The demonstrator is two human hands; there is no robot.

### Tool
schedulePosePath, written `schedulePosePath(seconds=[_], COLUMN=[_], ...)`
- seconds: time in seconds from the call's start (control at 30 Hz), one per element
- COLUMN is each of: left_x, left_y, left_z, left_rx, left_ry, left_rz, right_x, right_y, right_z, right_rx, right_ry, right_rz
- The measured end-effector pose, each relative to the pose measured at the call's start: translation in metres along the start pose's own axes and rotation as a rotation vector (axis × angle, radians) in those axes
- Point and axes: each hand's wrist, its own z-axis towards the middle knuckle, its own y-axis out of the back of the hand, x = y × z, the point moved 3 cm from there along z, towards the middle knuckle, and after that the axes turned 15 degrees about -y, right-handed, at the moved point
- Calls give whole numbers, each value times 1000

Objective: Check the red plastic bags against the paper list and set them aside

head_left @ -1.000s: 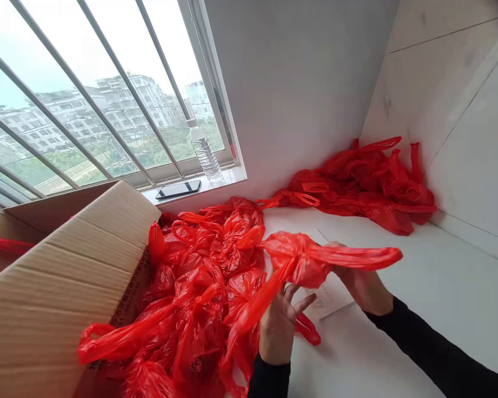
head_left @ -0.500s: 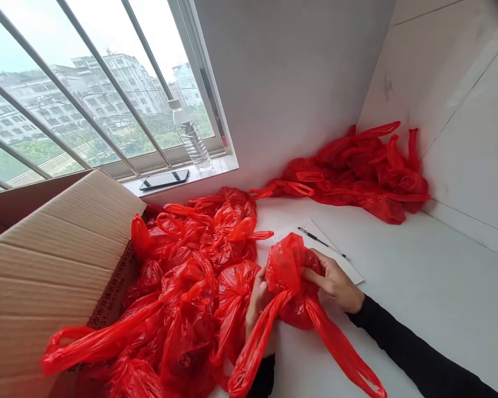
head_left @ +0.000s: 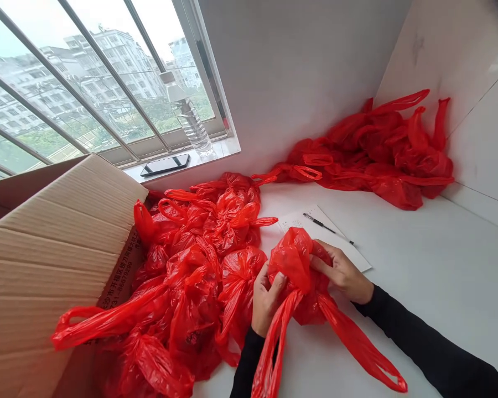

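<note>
A red plastic bag (head_left: 302, 276) is gripped between my two hands above the white surface, its long handles hanging down toward me on both sides. My left hand (head_left: 266, 298) pinches the bag's left side with thumb and fingers. On the right side, my right hand (head_left: 343, 272) grips the gathered plastic, fingers partly behind it. What the bag contains is hidden. Close to my left hand lies a heap of knotted, filled red bags (head_left: 191, 287). Just beyond my right hand are a sheet of paper (head_left: 344, 243) and a black pen (head_left: 324, 224).
An opened cardboard box (head_left: 62, 237) stands at the left against the filled bags. Loose red bags (head_left: 369, 157) are piled in the far right corner. On the sill of the barred window sit a phone (head_left: 165, 165) and a water bottle (head_left: 193, 124).
My left hand has come more into view, its thumb now on the front of the bag. The bag stays between both hands. The view has shifted slightly.
</note>
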Motion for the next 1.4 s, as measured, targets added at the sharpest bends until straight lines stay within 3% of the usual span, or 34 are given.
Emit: schedulePosePath(seconds=[0.17, 0.43, 0.63, 0.8, 0.93, 1.07, 1.23, 1.4], left_x=[4, 0, 7, -1, 9, 19, 13, 9], left_y=[-3, -4, 2, -10, -3, 6, 5, 3], left_z=[-4, -2, -1, -4, -3, -1, -2, 0], left_rx=[56, -13, -113, -81, -93, -102, -71, -53], left_ry=[33, -15, 40, 71, 54, 44, 37, 40], left_rz=[-33, -14, -67, -160, -190, -193, -159, -115], right_x=[2, 3, -1, -1, 1, 1, -3, -5], right_y=[-2, -2, 1, 3, 2, 0, 2, 3], right_z=[0, -2, 1, 2, 1, -1, 2, 4], right_rx=[-3, 58, 41, 9, 5, 90, 106, 113], right_ry=[7, -32, -32, -25, -41, -54, -9, 10], right_rz=[27, 20, 88, 83, 152, 154, 89, 163])
